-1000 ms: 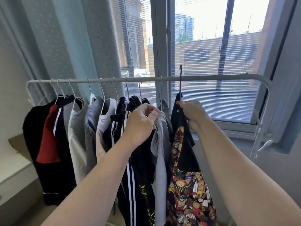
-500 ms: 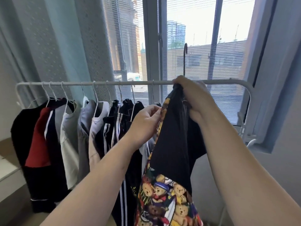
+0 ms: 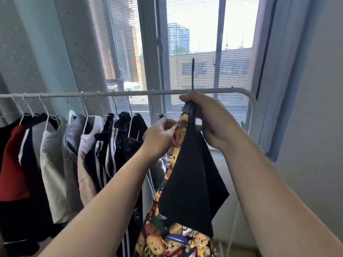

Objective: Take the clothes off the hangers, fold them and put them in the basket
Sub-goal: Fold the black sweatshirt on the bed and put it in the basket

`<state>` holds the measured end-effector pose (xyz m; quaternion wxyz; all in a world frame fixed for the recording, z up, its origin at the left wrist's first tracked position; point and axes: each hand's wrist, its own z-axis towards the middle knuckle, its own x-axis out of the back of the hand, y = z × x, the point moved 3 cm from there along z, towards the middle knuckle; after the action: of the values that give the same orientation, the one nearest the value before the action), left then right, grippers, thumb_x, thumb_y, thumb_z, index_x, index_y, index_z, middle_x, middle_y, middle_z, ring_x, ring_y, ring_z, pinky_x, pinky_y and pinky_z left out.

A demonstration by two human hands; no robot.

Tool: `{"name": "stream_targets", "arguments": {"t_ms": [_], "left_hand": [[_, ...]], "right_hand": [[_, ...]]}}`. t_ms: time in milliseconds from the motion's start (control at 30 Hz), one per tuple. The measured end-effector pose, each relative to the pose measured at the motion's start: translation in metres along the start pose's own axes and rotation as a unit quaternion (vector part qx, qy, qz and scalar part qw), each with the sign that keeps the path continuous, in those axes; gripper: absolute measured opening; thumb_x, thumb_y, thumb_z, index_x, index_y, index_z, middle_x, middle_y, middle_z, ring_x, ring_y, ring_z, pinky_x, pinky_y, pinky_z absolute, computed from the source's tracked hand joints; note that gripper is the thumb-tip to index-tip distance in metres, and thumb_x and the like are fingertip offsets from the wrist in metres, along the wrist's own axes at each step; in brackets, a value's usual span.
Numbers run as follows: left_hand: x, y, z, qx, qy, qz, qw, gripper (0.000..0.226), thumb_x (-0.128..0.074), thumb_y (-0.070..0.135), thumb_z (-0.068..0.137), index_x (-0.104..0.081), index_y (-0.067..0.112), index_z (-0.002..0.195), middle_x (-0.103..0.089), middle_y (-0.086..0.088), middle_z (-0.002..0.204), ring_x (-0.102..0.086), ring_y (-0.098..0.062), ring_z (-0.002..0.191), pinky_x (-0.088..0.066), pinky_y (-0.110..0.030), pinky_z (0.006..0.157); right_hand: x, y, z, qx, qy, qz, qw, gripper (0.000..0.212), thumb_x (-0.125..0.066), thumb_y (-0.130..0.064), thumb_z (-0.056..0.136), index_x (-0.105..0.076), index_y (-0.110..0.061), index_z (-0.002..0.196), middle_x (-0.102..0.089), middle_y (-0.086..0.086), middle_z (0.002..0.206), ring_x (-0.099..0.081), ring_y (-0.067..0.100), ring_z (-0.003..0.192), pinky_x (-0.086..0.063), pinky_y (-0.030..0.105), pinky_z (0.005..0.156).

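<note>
Change: since the earlier frames I am seeing the black hanger (image 3: 193, 75) coming off the rail (image 3: 139, 93). Its hook is now standing above the bar at frame centre, and the left hand (image 3: 159, 136) has shifted from the hung clothes onto the garment.
Task meaning: I am judging the bear-print garment (image 3: 193, 173) clear of the rail but not yet off its hanger. Stripping, folding and basket steps are pending.
Right hand (image 3: 213, 119): curling round the hanger neck and collar, right of centre, carrying the load.
Left hand: pinching the printed edge, just left of the right hand.
Remaining clothes (image 3: 50, 154): hanging at frame left.
Basket: not showing in view.
</note>
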<state>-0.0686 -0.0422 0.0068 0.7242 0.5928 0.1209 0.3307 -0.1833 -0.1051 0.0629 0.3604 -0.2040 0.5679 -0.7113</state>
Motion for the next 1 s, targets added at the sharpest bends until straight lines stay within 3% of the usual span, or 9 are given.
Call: {"name": "stream_targets", "arguments": {"t_ms": [100,233,400,500,600,633,700,767,1000], "left_hand": [[-0.008,-0.006,0.019,-0.02,-0.005,0.026,0.999,0.028,-0.058,0.022,0.096,-0.059,0.013,0.122,-0.064,-0.024,0.117,-0.058,-0.047,0.112,-0.051,-0.052,0.092],[-0.026,-0.016,0.044,-0.049,-0.016,0.047,0.998,0.038,-0.067,0.025,0.091,-0.056,0.022,0.127,-0.061,0.006,0.126,-0.058,-0.012,0.117,-0.046,-0.019,0.091],[-0.052,-0.017,0.064,-0.056,-0.059,-0.029,0.996,0.062,-0.071,0.044,0.064,-0.059,0.032,0.123,-0.066,0.005,0.122,-0.063,-0.009,0.11,-0.052,-0.037,0.098],[-0.06,-0.022,0.078,-0.062,-0.042,0.009,0.997,0.036,-0.062,0.056,0.077,-0.06,0.052,0.114,-0.069,0.012,0.116,-0.065,-0.012,0.108,-0.049,-0.044,0.101],[-0.064,-0.016,0.081,-0.093,-0.008,0.047,0.994,0.021,-0.049,0.051,0.094,-0.059,0.04,0.109,-0.068,0.011,0.109,-0.064,-0.013,0.105,-0.05,-0.04,0.097],[-0.065,-0.014,0.08,-0.109,0.0,0.056,0.992,0.02,-0.047,0.048,0.097,-0.058,0.034,0.107,-0.067,0.007,0.107,-0.063,-0.015,0.103,-0.05,-0.037,0.093],[-0.065,-0.011,0.079,-0.151,0.002,0.082,0.985,0.016,-0.046,0.042,0.1,-0.055,0.029,0.104,-0.064,0.001,0.107,-0.06,-0.02,0.104,-0.045,-0.032,0.086],[-0.063,-0.011,0.08,-0.192,0.01,0.122,0.974,0.012,-0.047,0.041,0.1,-0.054,0.032,0.101,-0.061,-0.001,0.105,-0.055,-0.024,0.107,-0.041,-0.033,0.086],[-0.069,0.004,0.064,-0.247,0.04,0.242,0.937,0.025,-0.052,0.054,0.094,-0.063,0.032,0.1,-0.054,0.023,0.093,-0.043,-0.017,0.116,-0.028,-0.035,0.092]], "right_hand": [[0.014,-0.005,-0.011,0.001,0.004,0.01,1.0,0.036,-0.068,-0.021,0.084,-0.065,-0.022,0.048,-0.059,0.005,0.07,-0.056,0.013,0.055,-0.047,0.025,0.058],[0.032,-0.007,-0.015,-0.007,-0.004,-0.02,1.0,0.01,-0.068,-0.026,0.069,-0.069,-0.016,0.065,-0.063,0.011,0.082,-0.058,0.024,0.077,-0.051,0.045,0.083],[0.056,-0.003,-0.008,-0.056,-0.077,-0.183,0.978,0.02,-0.062,-0.007,0.087,-0.061,-0.009,0.067,-0.062,-0.007,0.047,-0.06,0.004,0.043,-0.046,0.014,0.045],[0.085,-0.002,-0.016,-0.057,-0.074,-0.24,0.966,0.026,-0.054,-0.004,0.095,-0.056,-0.016,0.072,-0.059,-0.017,0.043,-0.058,-0.005,0.041,-0.042,0.009,0.041],[0.107,-0.011,-0.034,-0.068,-0.093,-0.279,0.953,0.005,-0.07,-0.021,0.075,-0.075,-0.021,0.077,-0.073,-0.015,0.072,-0.068,-0.004,0.07,-0.05,0.009,0.06],[0.109,-0.017,-0.043,-0.068,-0.076,-0.273,0.956,0.017,-0.07,-0.025,0.069,-0.078,-0.02,0.083,-0.076,-0.012,0.089,-0.07,0.002,0.088,-0.053,0.015,0.074],[0.115,-0.027,-0.065,-0.045,-0.031,-0.236,0.97,0.022,-0.061,-0.017,0.079,-0.073,-0.007,0.094,-0.073,-0.003,0.112,-0.066,0.016,0.112,-0.048,0.03,0.098],[0.123,-0.037,-0.09,-0.033,-0.027,-0.231,0.972,0.018,-0.058,-0.009,0.088,-0.069,-0.002,0.1,-0.071,-0.003,0.118,-0.065,0.018,0.114,-0.046,0.035,0.102],[0.184,-0.029,-0.111,-0.121,0.001,-0.491,0.862,0.022,-0.046,-0.035,0.104,-0.066,-0.042,0.112,-0.068,-0.014,0.108,-0.064,0.006,0.097,-0.05,0.032,0.09]]}}
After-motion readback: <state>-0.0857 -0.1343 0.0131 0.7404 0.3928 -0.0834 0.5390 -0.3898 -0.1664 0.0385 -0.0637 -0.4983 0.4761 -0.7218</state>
